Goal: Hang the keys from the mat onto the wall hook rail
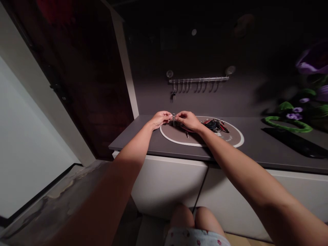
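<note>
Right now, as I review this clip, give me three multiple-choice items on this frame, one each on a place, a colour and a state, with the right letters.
1. Where does the bunch of keys lie?
A) Hanging from a wall rail
B) On the oval mat
C) On the floor

2. What colour is the oval mat's rim?
A) Green
B) Purple
C) White

3. How do the left hand and right hand stand?
A) Their fingertips meet at a small metal ring
B) Both lie flat on the counter
C) Both hang at the person's sides

1: B, the bunch rests on the mat, beyond the right hand.
2: C, a pale band edges the brownish mat.
3: A, both hands are raised over the mat, pinching the ring between them.
</note>
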A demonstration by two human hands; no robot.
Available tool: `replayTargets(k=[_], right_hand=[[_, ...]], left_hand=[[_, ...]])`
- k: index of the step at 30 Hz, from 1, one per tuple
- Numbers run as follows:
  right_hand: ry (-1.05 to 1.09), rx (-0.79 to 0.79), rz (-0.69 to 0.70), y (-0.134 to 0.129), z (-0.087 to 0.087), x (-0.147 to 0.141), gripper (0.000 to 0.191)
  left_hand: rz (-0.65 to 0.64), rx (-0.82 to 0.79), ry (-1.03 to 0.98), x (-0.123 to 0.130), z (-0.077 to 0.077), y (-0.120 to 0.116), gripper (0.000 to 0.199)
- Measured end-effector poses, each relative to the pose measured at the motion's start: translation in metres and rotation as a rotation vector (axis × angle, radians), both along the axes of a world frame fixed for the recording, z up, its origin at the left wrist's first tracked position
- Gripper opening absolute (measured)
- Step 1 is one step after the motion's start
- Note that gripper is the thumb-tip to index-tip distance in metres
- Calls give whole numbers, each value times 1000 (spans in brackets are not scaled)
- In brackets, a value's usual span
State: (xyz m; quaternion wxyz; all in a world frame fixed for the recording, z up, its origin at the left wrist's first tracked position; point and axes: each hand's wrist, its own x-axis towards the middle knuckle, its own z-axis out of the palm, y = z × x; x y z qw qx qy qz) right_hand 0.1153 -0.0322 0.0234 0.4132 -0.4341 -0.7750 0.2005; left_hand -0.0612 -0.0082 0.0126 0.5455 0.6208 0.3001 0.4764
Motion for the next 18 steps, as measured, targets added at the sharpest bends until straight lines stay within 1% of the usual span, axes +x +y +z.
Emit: replayTargets(k=[4, 8, 13, 18], right_hand=[[131, -52, 82, 2, 0, -2, 28], [203, -83, 122, 1, 1, -3, 30], [230, -92, 131, -2, 1, -3, 33], [239, -64, 143, -1, 1, -1, 29]], left_hand=[[-20, -9, -59, 1, 0, 0, 26], [-42, -21, -63, 1, -1, -1, 28], [-40, -27, -49, 2, 0, -2, 30], [-44, -29, -50, 2, 0, -2, 33]])
